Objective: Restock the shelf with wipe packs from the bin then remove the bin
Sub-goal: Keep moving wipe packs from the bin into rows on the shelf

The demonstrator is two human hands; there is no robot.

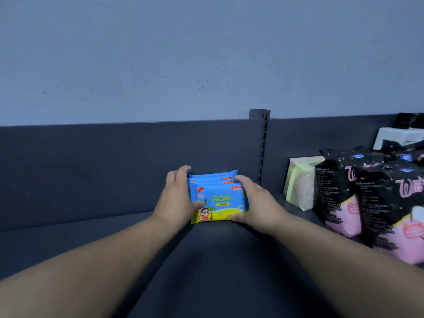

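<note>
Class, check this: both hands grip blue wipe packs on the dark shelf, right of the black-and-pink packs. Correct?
One error. The head view shows the left hand and right hand gripping the blue wipe packs on the dark shelf, but left of the black-and-pink packs, not right.

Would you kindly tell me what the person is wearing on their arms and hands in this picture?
Nothing that shows. The left forearm and the right forearm are bare to the frame's edge, with no sleeve in view. The left hand and the right hand have no gloves, and no watch, bracelet or ring is visible.
</note>
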